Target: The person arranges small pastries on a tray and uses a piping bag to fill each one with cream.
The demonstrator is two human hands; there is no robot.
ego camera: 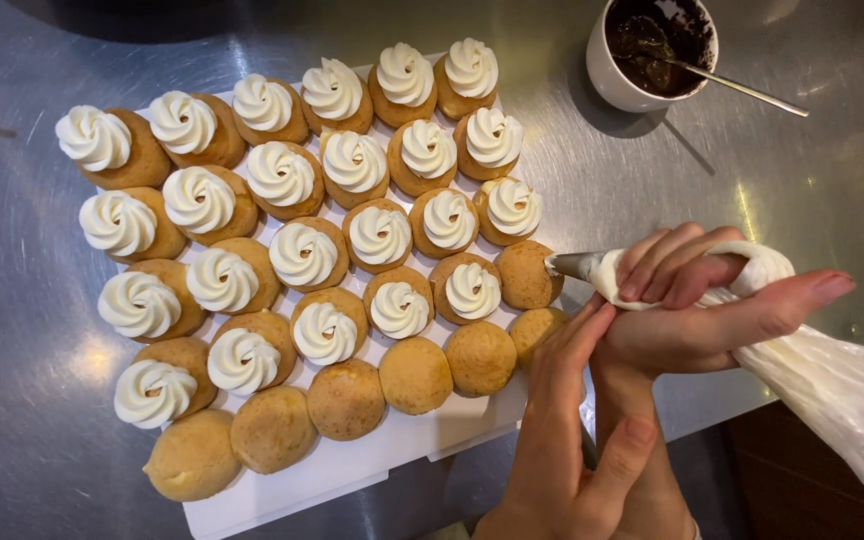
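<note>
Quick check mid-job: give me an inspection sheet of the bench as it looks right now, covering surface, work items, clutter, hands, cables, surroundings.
Surface: brushed metal table, shiny with glare; no spills seen.
Job's things: white tray packed with round pastry puffs; most carry a swirl of white cream, while seven along the near and right edges are bare. Piping bag of white cream, its metal tip pointing at the bare puff by the tray's right edge.
Clutter: white cup of dark sauce with a spoon standing in it, at the far right.
Hands: right hand has its fingers wrapped around the bag; left hand rests against the right wrist.
Cables: nothing seen.
Surroundings: dark floor past the near edge.
</note>
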